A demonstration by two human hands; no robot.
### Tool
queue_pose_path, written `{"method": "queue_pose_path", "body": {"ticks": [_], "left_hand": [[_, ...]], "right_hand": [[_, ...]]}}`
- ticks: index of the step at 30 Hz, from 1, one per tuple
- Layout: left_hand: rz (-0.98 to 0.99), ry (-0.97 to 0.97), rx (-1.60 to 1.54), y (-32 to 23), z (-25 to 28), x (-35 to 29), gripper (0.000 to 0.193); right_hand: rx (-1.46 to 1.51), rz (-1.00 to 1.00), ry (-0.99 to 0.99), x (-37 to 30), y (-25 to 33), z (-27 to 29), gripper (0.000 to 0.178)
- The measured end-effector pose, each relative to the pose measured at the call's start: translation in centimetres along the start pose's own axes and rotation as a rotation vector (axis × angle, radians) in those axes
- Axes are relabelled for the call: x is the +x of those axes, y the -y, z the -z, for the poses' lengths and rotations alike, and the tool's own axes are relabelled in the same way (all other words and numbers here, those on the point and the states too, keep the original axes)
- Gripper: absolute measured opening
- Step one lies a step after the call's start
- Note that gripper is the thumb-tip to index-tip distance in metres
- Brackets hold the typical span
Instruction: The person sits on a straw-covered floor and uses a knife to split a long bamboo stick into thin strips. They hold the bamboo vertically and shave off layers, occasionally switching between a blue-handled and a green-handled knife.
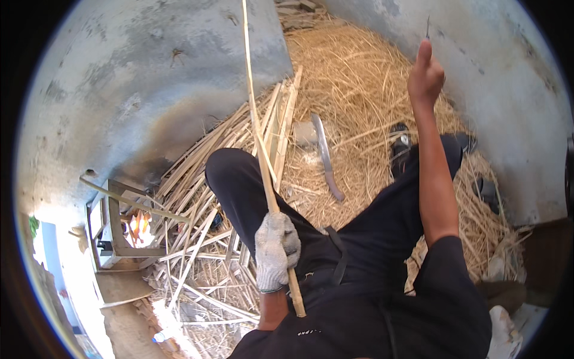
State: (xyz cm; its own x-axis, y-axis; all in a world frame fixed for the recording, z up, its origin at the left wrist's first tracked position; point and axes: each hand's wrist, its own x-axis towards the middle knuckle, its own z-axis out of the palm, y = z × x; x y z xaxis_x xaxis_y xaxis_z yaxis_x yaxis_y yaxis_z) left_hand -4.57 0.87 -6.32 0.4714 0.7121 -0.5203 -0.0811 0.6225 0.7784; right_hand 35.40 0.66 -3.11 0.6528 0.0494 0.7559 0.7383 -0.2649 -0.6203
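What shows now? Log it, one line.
left hand: gloved, grips pale strip; right hand: holds thin pointed item; long knife: lies on shavings

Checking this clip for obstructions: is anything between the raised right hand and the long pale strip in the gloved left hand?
Nothing visible blocks the way between the right hand and the long pale strip in the left hand. The machete and straw appear between them but lie lower, on the ground.

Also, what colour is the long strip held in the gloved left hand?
The long strip is pale yellowish tan; it shows best in the head view.
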Motion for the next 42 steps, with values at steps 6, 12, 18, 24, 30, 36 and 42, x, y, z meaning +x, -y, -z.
{"method": "queue_pose_path", "body": {"ticks": [6, 12, 18, 24, 30, 36, 42], "left_hand": [[-0.108, 0.126, -0.016, -2.4, -2.0, 0.2, 0.025], [-0.061, 0.253, 0.067, -2.1, -3.4, -0.7, 0.025], [0.02, 0.287, 0.165, -0.9, -3.2, -0.9, 0.029], [0.013, 0.319, 0.205, 0.2, -3.3, -0.7, 0.032], [0.066, 0.026, 0.092, 0.5, -1.7, -1.9, 0.014], [-0.05, 0.116, 0.052, -1.0, -2.6, -0.1, 0.021], [-0.044, 0.19, 0.168, -1.2, -4.0, -1.9, 0.029]], "right_hand": [[0.519, 0.298, 0.644, -12.2, 6.3, 2.5, 0.061], [0.503, 0.585, 0.889, -12.6, 8.2, 2.4, 0.055], [0.353, 0.453, 0.673, -11.5, 7.8, 1.8, 0.052], [0.221, 0.581, 0.493, -9.6, 7.1, 2.2, 0.05], [-0.169, -0.243, -0.038, 2.9, -3.0, 4.4, 0.063], [0.372, -0.18, 0.544, -5.2, 1.3, 6.2, 0.045], [0.426, 0.35, 1.028, -12.6, 8.3, 6.8, 0.04]]}}
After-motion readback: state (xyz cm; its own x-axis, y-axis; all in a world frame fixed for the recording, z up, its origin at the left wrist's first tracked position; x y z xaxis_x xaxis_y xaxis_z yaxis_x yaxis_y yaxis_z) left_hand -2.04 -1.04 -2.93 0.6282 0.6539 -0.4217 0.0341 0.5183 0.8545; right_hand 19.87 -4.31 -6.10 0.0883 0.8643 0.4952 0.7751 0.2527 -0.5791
